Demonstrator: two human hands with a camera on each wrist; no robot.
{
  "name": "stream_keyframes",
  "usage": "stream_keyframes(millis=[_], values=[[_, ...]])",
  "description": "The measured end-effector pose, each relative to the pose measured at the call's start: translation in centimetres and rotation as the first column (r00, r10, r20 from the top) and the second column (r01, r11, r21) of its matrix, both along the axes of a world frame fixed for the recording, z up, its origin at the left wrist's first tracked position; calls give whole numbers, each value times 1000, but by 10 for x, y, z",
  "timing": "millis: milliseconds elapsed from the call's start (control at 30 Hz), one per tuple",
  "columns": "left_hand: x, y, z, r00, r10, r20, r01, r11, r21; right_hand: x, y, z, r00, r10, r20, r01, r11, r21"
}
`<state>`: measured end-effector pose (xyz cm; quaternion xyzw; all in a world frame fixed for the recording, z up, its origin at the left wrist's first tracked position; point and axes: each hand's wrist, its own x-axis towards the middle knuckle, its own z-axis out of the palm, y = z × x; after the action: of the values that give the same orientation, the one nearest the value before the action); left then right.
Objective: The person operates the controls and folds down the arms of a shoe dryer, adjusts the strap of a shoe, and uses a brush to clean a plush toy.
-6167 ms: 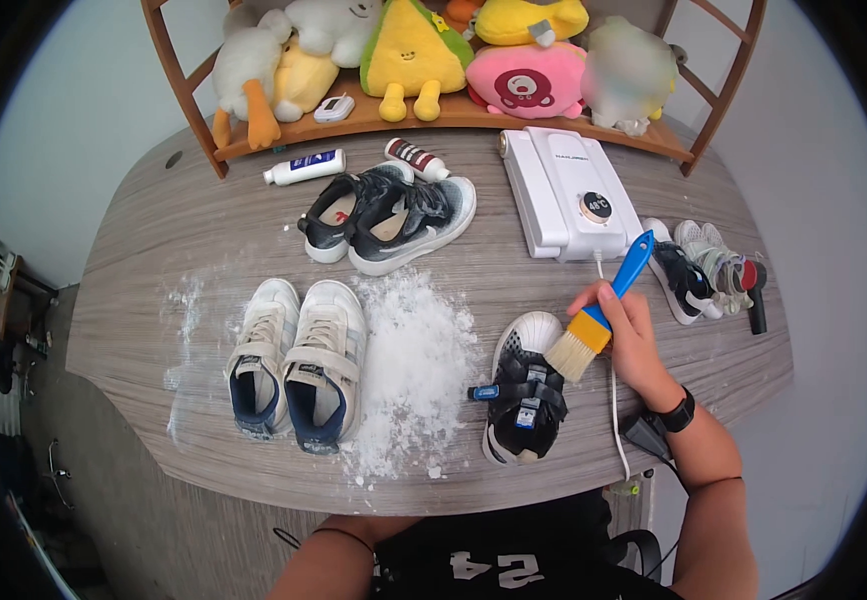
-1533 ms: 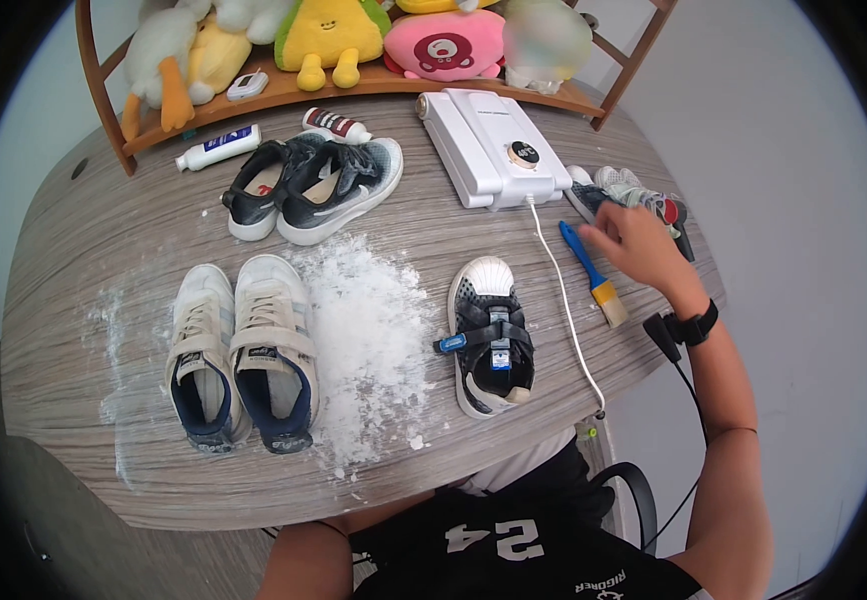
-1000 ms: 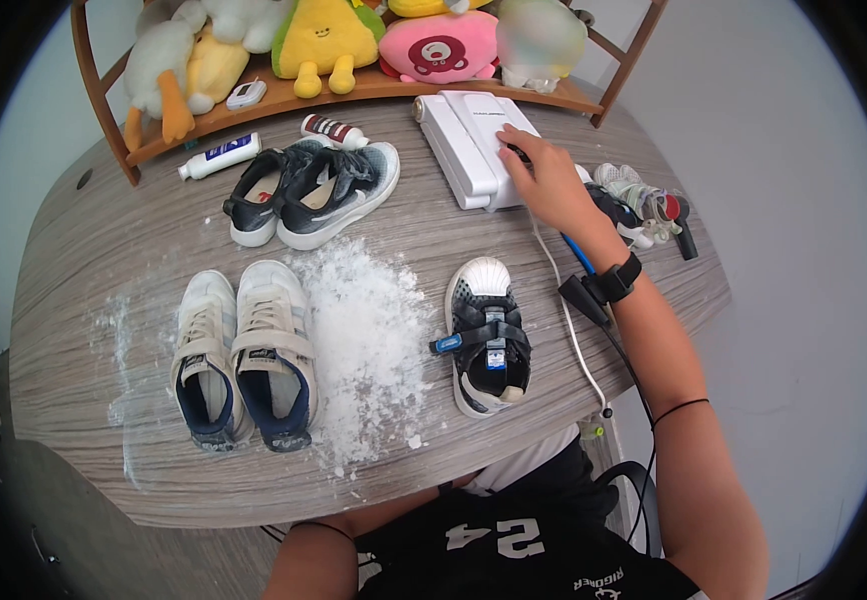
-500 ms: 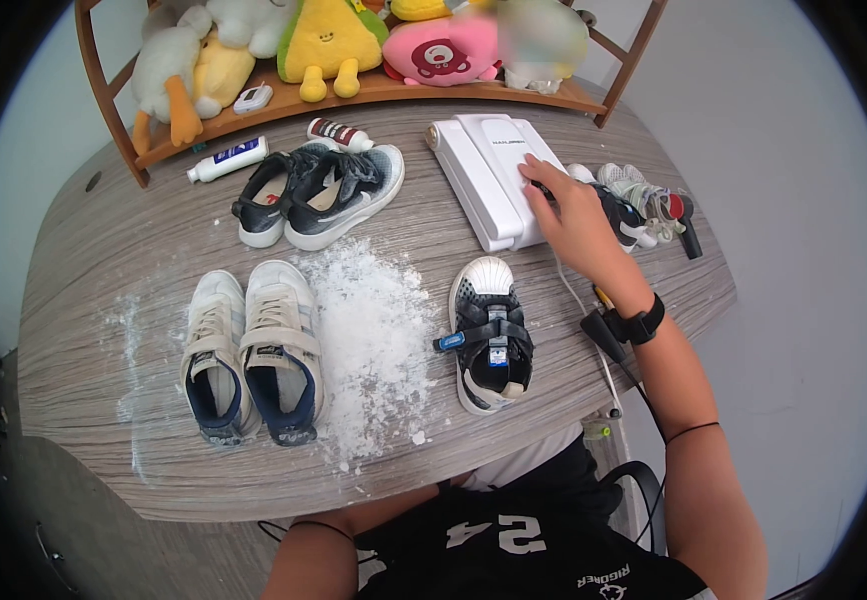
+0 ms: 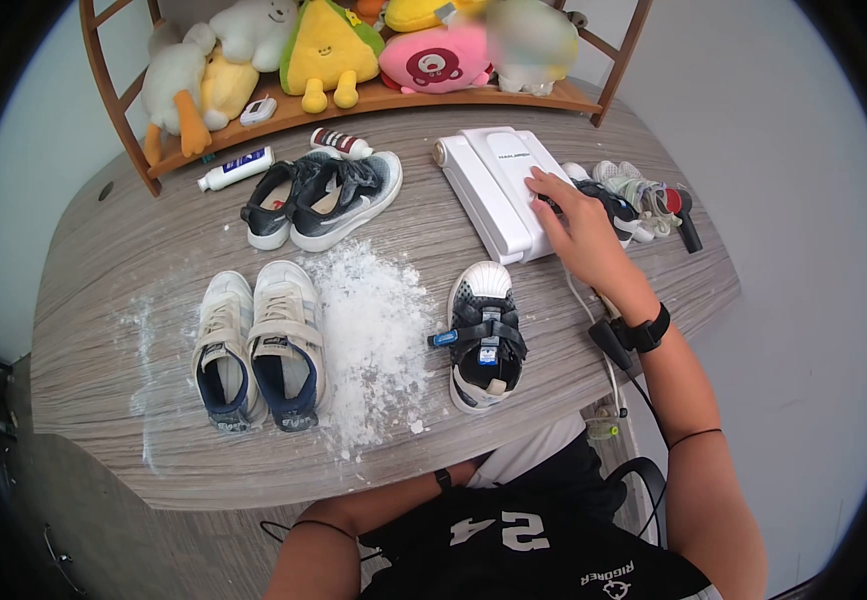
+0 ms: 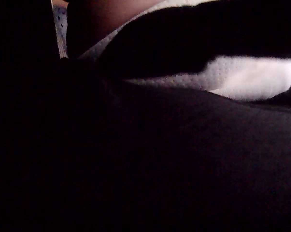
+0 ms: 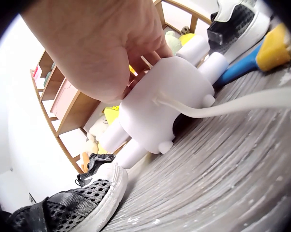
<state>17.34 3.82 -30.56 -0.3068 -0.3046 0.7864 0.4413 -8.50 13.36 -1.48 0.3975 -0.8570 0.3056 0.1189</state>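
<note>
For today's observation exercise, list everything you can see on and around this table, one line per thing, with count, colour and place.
white device: one, white, far right of table, cord at its near end
small shoe: one, black and white, near middle, right of the powder
white powder: one heap, white, table centre
white shoes: two, white with navy lining, left of the powder
dark shoes: two, dark grey with white soles, far centre
brush: one, blue handle, yellow band, beside the device
tubes: two, white, and red-striped, below the shelf
plush toys: several, yellow, pink, white, on the wooden shelf
table: one, grey wood grain
right hand: fingers rest on the device
left hand: hidden below the table edge
</note>
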Motion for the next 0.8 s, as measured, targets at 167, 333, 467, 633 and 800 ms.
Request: stream_keyframes(millis=[167,333,467,633,800], values=[[-3,-1,2,999,8,44,-9,1000,9,0,3,-2,1000,18,-4,-18,999,-41],[-5,-3,0,995,5,100,-5,1000,4,-6,5,-8,997,24,-78,-28,998,-55],[5,17,-35,220,-615,-757,-319,688,-652,-8,6,-18,994,10,-109,-18,997,-75],[-5,35,0,-421,-862,-282,-574,494,-653,-8,10,-20,995,16,-103,-23,997,-70],[2,43,6,-512,-859,-30,-671,421,-611,-13,7,-24,987,6,-163,-14,999,-47]])
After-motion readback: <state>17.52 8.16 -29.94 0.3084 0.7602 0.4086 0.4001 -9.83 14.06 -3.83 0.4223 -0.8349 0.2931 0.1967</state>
